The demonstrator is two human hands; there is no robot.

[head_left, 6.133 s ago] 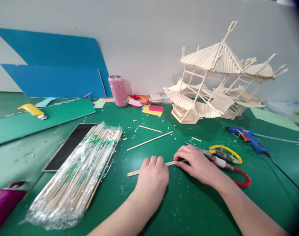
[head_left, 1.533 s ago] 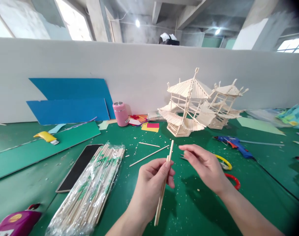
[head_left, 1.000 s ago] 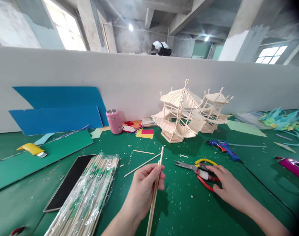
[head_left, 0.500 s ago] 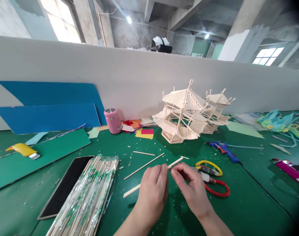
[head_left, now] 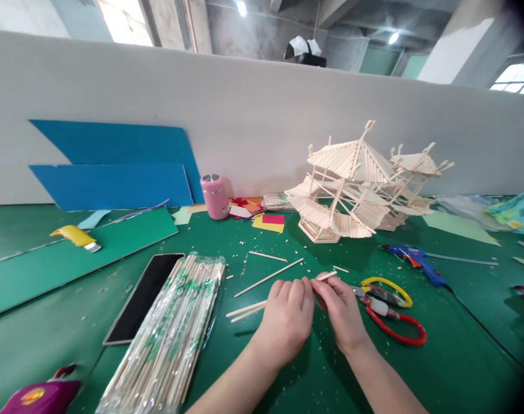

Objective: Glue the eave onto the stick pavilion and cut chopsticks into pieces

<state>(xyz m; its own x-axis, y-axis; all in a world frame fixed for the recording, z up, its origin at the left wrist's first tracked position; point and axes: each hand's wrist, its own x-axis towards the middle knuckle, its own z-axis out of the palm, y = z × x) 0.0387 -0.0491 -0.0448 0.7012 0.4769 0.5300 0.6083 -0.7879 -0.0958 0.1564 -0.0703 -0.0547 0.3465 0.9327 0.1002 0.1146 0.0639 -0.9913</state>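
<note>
- A purple tool (head_left: 38, 397) lies at the bottom left corner, and one yellow utility knife (head_left: 74, 237) lies on a light green board (head_left: 72, 259) further back.
- Two blue sheets (head_left: 111, 167) lean on the white wall.
- One dark tablet (head_left: 143, 296) lies flat, touching one plastic-wrapped pack of sticks (head_left: 176, 328) on its right.
- One pink flask (head_left: 215, 196) stands upright near the wall.
- Two loose sticks (head_left: 268, 277) lie on the green mat (head_left: 438, 368) beyond the hands.
- The left hand (head_left: 286, 322) is curled, fingers bent down over a pair of thin wooden sticks (head_left: 247, 311) whose two ends poke out to its left, low over the mat.
- The right hand (head_left: 342, 310) touches the left, its fingertips pinched on the same sticks, whose other end (head_left: 328, 276) shows just above it.
- One pair of scissors (head_left: 391, 305), with one yellow and one red loop, lies just beside the right hand.
- One stick-built model (head_left: 357, 190) stands behind, with at least two roofs.
- One blue glue gun (head_left: 415, 261) lies to its right.
</note>
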